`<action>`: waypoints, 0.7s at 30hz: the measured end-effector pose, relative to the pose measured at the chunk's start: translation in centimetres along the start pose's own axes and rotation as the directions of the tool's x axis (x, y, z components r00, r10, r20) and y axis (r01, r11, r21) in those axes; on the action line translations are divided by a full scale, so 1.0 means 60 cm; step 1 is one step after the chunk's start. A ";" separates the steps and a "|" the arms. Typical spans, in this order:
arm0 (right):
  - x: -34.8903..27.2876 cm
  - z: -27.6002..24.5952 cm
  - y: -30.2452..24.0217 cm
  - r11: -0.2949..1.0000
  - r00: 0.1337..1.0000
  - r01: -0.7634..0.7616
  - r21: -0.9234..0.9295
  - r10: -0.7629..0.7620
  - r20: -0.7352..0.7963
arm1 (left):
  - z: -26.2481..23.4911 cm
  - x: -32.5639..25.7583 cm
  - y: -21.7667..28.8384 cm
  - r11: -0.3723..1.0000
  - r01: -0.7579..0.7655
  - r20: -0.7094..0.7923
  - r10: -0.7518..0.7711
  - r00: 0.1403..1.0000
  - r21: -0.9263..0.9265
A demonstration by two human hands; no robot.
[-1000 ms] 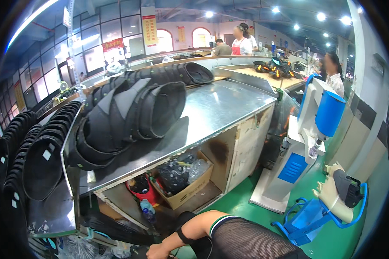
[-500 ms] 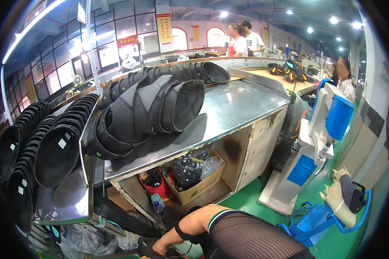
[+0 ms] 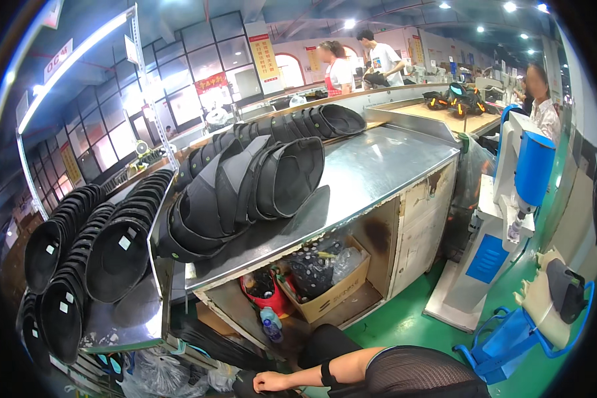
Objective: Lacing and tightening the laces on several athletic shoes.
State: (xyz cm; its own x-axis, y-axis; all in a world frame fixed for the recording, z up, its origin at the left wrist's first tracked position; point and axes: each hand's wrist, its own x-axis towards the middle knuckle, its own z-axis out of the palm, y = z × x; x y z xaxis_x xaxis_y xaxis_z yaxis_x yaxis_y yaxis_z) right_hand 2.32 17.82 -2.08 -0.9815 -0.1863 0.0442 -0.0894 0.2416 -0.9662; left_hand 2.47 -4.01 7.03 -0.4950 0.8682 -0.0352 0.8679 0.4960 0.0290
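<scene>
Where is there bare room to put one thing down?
On the metal tabletop, right of the black curved pads, up to the raised metal edge. A smaller patch shows on the left metal ledge, in front of the black stacks. The tabletop's left part is crowded with pads.

Tall dark-framed glass windows [image 3: 202,61] rise beyond the back edge of the shiny steel-topped workbench [image 3: 385,152]. Glossy green floor [image 3: 403,317] borders its front edge; round white ceiling lights [image 3: 349,24] glow.
</scene>
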 end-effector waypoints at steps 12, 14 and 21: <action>-0.045 0.032 -0.032 0.953 0.946 0.226 -0.203 -0.264 -0.186 | 0.024 0.053 -0.060 0.929 0.264 0.447 -0.127 0.886 -0.260; -0.049 0.027 -0.029 0.923 0.944 0.322 -0.209 -0.329 0.002 | 0.023 0.053 -0.057 0.915 0.302 0.453 -0.157 0.878 -0.269; -0.088 0.035 -0.057 0.983 0.991 0.110 0.150 -0.097 -0.088 | 0.007 0.058 -0.029 0.931 0.316 0.460 -0.204 0.864 -0.180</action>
State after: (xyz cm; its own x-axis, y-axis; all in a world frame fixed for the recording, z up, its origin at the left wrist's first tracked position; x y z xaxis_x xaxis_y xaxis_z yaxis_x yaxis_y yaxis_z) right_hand 8.18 15.99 0.49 -0.9793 -0.1243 0.1601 -0.1700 0.0742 -0.9826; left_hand -0.74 -1.86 6.41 -0.5854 0.6416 -0.4956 0.6441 0.7393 0.1962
